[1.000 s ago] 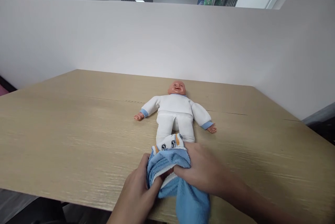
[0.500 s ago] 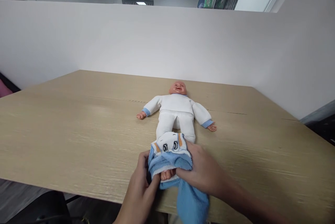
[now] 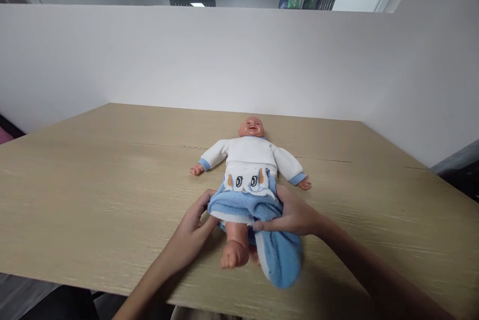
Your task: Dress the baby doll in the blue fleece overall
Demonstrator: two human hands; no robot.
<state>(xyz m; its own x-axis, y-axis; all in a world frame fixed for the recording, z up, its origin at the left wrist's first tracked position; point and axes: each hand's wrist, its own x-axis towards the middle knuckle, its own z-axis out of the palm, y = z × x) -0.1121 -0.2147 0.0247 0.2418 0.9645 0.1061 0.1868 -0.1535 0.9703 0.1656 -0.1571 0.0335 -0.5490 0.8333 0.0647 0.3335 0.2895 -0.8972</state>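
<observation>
A baby doll lies on its back on the table, head away from me, in a white top with blue cuffs. Blue fleece doll trousers, with embroidered eyes on a white panel, are bunched around its legs up to the hips. One bare foot pokes out below the hem; the other is mostly hidden behind the loose trouser leg, which droops to the right. My left hand pinches the garment's left edge. On the opposite side, my right hand grips the fabric, thumb on top.
The wooden table spreads wide to both sides, its near edge just below the doll's feet. A white partition wall stands behind it. Something dark sits beyond the right edge.
Both hands have slid the trousers up the doll's legs, away from me, to the hips. One foot and ankle now show below the hem. The loose trouser leg has come up onto the table.
</observation>
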